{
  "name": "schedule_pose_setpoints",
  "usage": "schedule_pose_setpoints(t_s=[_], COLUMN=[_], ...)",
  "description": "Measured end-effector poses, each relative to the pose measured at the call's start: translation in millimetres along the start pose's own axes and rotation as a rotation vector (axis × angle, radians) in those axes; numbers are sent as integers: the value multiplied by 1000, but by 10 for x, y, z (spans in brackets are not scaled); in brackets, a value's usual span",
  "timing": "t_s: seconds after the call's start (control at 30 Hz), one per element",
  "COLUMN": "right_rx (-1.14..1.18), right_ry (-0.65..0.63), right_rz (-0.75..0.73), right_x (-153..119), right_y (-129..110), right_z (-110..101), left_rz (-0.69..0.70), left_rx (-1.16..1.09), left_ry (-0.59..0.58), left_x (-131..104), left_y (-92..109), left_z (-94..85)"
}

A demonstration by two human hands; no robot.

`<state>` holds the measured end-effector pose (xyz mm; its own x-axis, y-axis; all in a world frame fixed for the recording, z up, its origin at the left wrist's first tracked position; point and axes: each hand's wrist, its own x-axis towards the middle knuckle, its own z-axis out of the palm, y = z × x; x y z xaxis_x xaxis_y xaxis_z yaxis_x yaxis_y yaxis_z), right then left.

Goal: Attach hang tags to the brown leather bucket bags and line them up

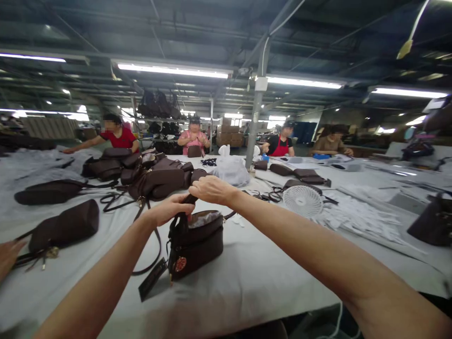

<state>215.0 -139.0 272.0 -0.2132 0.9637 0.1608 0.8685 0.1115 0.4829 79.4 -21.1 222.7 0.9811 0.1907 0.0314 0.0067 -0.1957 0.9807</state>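
Observation:
A dark brown handbag (205, 245) stands upright on the white-covered table in front of me, its top open and pale stuffing (206, 219) showing inside. On its side are a round reddish-gold medallion (181, 263) and a black hang tag (152, 280). Above the bag, my left hand (169, 209) is closed around a dark strap (190, 199). My right hand (209, 189) pinches the same strap just beyond, its fingers bent down over it. The strap's far end is hidden behind my hands.
More brown bags (155, 181) are heaped behind, and another bag (67, 226) lies at left, a co-worker's hand (10, 254) on its strap. A white fan (302, 201), white plastic bag (231, 169) and pale strips (360, 219) lie to the right. A post (254, 122) rises behind; several people work across.

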Motion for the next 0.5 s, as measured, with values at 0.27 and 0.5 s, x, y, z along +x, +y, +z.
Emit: schedule_pose_setpoints(t_s=[0.27, 0.5], right_rx=[449, 332], right_ry=[-143, -443], right_rz=[596, 873], right_x=[-742, -1633], right_y=[672, 423], right_z=[688, 2094], left_rz=[0, -68], left_rx=[-230, -213], left_ry=[248, 304], left_x=[-98, -63], left_y=[-402, -495], left_z=[-10, -36])
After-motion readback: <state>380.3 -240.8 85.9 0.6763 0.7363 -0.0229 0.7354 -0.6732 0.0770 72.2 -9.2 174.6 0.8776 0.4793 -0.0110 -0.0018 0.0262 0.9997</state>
